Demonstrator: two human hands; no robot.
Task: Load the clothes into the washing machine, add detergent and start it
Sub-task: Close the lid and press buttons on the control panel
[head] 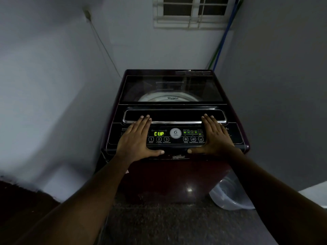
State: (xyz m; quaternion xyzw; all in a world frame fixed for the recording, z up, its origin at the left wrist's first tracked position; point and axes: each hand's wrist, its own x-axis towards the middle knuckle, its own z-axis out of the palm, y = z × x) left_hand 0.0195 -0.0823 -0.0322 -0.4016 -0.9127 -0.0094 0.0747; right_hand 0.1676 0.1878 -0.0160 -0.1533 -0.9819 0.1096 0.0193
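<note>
**Both hands flat on the washer's control panel**

The left hand lies palm down on the control panel of the washing machine, its grip wide and holding nothing, fingers stretched forward so the tips touch the chrome-edged lid handle. The right hand mirrors it on the other side, grip just as wide and empty, fingertips on the same handle and thumb pointing inward along the panel's front edge. Between the two grips a green display reads "CUP", with a round white badge just to its right. Below the display, beside the left thumb, sit three numbered buttons; three more buttons sit close to the right grip. Beyond the fingertips the dark glass lid is closed, and the pale drum rim shows faintly through it; whether clothes are inside cannot be told. Down past the right forearm a clear plastic basin leans on the floor against the machine. Blue and green poles stand in the far corner under a barred window
</note>
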